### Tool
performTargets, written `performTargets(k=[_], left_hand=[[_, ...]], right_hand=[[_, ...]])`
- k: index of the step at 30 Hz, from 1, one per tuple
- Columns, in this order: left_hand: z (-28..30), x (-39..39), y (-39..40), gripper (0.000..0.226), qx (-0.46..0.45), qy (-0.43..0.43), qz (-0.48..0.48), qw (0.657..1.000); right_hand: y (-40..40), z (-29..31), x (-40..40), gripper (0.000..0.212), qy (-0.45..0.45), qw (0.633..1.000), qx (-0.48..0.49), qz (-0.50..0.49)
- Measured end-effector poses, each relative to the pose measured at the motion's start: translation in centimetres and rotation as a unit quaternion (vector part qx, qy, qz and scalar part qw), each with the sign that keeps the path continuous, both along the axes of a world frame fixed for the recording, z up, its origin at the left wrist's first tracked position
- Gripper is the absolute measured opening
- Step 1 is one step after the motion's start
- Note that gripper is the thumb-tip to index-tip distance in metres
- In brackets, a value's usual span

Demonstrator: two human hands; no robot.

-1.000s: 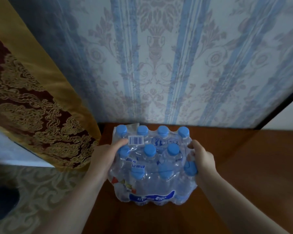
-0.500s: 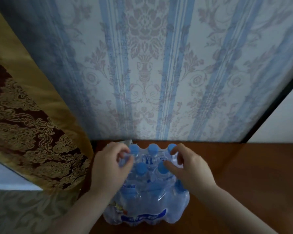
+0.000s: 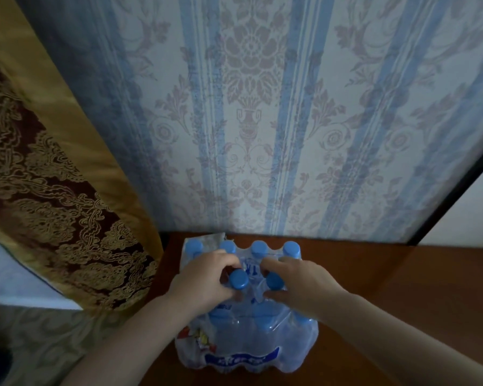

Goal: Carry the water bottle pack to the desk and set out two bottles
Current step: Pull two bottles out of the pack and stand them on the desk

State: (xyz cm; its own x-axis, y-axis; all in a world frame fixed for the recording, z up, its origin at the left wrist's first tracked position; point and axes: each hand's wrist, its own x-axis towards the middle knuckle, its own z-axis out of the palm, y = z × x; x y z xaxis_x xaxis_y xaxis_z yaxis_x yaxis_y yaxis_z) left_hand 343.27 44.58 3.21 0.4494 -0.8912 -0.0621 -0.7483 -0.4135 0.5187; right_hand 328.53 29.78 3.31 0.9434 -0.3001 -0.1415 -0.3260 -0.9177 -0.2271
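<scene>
Resting on the desk, the water bottle pack lies under both hands, left hand and right hand, pinching its wrap.

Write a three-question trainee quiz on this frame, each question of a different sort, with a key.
1. True or false: the water bottle pack rests on the wooden desk.
2. Multiple choice: where are the left hand and right hand? A) gripping the pack's sides; B) on top of the pack, fingers at the wrap around two middle caps; C) off the pack.
3. Fill in: the bottle caps are ____ in colour.

Key: 1 true; 2 B; 3 blue. No bottle stands outside the plastic wrap yet. Whether either hand actually pinches the film cannot be told.
</scene>
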Motion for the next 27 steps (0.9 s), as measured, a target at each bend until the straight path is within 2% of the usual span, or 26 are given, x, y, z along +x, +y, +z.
performTargets(k=[2, 5, 10, 12, 15, 19, 22, 27], left_hand=[[0.1, -0.6, -0.2, 0.035, 0.016, -0.030, 0.002, 0.999], [0.2, -1.3, -1.3, 0.032, 0.058, -0.130, -0.033, 0.989], [0.2, -1.4, -1.7, 0.025, 0.090, -0.169, -0.087, 0.978], [0.0, -1.4, -1.5, 0.023, 0.070, -0.162, -0.085, 0.981], [-0.4, -1.7, -1.2, 0.028, 0.024, -0.108, -0.048, 0.993], [0.9, -1.5, -1.0, 0.036, -0.078, -0.044, 0.022, 0.996], [3.0, -0.8, -0.7, 0.041, -0.148, -0.049, 0.050, 0.986], [3.8, -1.4, 0.6, 0.045, -0.180, -0.081, 0.066, 0.978]], right_hand=[[-0.3, 0.6, 0.4, 0.033, 0.039, 0.999, 0.010, 0.006], [-0.8, 1.1, 1.1, 0.039, 0.078, 0.997, -0.020, 0.023], [-0.2, 0.8, 2.5, 0.048, 0.109, 0.985, -0.129, 0.036], [0.0, 0.7, 2.5, 0.054, 0.097, 0.983, -0.148, 0.048], [0.2, 0.8, 1.8, 0.054, 0.072, 0.987, -0.137, 0.038], [0.1, 2.6, 1.4, 0.047, -0.020, 0.990, -0.140, 0.000], [0.1, 4.7, 1.6, 0.042, -0.061, 0.986, -0.155, 0.011], [1.0, 5.3, 1.1, 0.035, -0.115, 0.984, -0.137, 0.003]])
